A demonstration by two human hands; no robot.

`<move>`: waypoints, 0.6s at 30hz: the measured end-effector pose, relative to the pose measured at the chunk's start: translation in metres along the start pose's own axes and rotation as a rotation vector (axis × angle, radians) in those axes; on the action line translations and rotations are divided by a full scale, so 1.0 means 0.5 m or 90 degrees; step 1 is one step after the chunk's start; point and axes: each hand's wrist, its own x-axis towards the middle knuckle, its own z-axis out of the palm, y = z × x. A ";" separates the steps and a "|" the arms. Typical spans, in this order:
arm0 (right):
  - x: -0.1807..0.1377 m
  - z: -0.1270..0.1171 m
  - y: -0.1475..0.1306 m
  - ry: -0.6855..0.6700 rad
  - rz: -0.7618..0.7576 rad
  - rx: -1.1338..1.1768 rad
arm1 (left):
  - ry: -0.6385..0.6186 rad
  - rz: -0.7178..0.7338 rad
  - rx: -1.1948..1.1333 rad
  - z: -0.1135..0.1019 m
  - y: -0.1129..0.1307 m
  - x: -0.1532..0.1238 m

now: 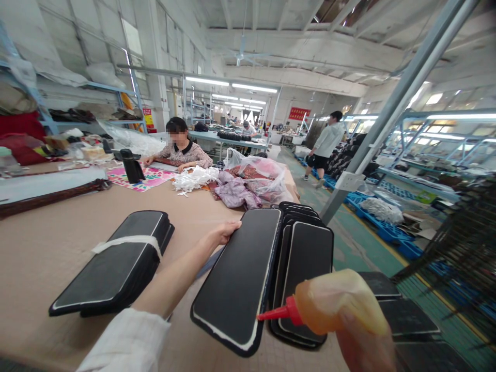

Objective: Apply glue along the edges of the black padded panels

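My left hand (227, 231) grips the far left edge of a black rounded rectangular panel (236, 279), thumb on top. A pale line runs around part of the panel's border, and the panel is tilted above the table. In my right hand (364, 336) is a squeeze bottle (333, 299) of amber liquid with a red nozzle. The nozzle's tip meets the panel's near right edge. Just right of the panel lies a fanned stack of similar black panels (310, 263). A bundle of black panels (120, 258), tied with a white band, rests at the left.
The brown-covered table (186, 206) holds a black flask (132, 166), white scraps (196, 178) and a plastic bag of fabric (256, 178). Across it sits a person (182, 147). A metal post (372, 144) rises at the right. More dark panels (411, 318) lie at lower right.
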 end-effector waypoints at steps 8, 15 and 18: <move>0.008 -0.020 0.022 -0.024 -0.011 -0.011 | 0.008 -0.001 -0.008 -0.018 -0.002 0.006; 0.008 -0.016 0.023 0.018 -0.021 -0.044 | 0.023 -0.011 -0.017 -0.039 -0.005 0.013; 0.007 -0.018 0.026 0.000 -0.024 -0.056 | 0.053 -0.010 -0.029 -0.049 -0.010 0.019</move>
